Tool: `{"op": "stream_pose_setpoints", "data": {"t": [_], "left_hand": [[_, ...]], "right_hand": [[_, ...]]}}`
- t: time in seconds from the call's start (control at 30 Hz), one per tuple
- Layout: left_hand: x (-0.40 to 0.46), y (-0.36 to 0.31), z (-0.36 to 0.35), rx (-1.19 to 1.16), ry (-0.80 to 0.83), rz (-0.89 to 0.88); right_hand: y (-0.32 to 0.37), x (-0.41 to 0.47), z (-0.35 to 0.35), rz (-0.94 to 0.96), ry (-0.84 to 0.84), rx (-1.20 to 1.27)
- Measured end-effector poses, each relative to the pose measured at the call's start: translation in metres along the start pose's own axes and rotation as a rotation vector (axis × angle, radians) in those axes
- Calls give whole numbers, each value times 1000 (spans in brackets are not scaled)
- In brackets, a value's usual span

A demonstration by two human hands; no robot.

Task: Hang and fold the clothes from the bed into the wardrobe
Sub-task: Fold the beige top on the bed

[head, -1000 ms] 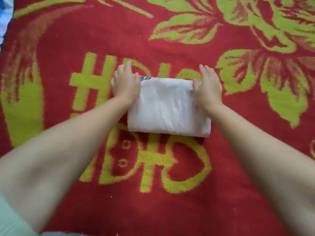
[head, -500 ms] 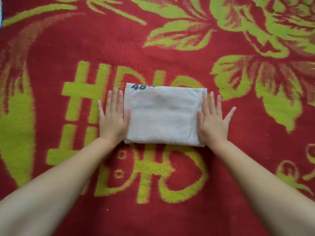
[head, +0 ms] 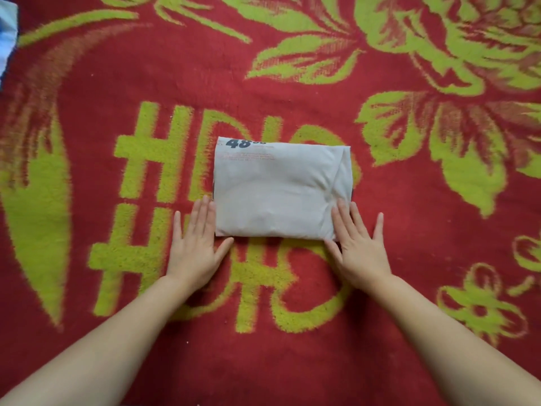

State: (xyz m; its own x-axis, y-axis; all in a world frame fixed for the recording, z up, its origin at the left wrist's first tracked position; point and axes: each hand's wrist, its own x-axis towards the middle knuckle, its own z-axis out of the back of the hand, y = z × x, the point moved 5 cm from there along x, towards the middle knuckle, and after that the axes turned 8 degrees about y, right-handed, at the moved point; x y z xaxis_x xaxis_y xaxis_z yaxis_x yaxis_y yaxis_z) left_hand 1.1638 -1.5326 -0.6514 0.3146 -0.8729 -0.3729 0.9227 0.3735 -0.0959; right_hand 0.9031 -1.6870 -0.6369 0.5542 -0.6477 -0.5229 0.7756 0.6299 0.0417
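Head view. A white garment folded into a compact rectangle [head: 281, 190], printed "48" in dark figures at its far left corner, lies flat near the middle of the red bed blanket patterned with yellow-green letters and flowers [head: 87, 83]. The left hand [head: 194, 244] lies flat on the blanket, fingers straight and together, its fingertips beside the packet's near left corner and its thumb spread beneath the near edge; it grasps nothing. The right hand [head: 357, 244] lies equally flat, fingers extended, inner fingertips resting on the near right corner of the packet, the little finger splayed outward; it too holds nothing. A pale blue-white piece of cloth [head: 7, 39] shows at the far left edge of the blanket. The wardrobe is out of view.

Judgement: the fold appears complete, and the transfer to the wardrobe remains. The right side shows a loose diagonal tuck; lifting from the ends alone could let that layer slip and the packet sag open. The soft blanket pile may drag the underside if the hands slide beneath carelessly.
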Motion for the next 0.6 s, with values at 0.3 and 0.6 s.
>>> {"op": "stream_pose_setpoints", "data": {"t": [0.3,0.6], "left_hand": [[29,-71,32,107,-94,-156],[41,-65,66,-93,230,-85]], "right_hand": [[65,26,23,-31,-83,63],[58,29,78,53,58,126]]}}
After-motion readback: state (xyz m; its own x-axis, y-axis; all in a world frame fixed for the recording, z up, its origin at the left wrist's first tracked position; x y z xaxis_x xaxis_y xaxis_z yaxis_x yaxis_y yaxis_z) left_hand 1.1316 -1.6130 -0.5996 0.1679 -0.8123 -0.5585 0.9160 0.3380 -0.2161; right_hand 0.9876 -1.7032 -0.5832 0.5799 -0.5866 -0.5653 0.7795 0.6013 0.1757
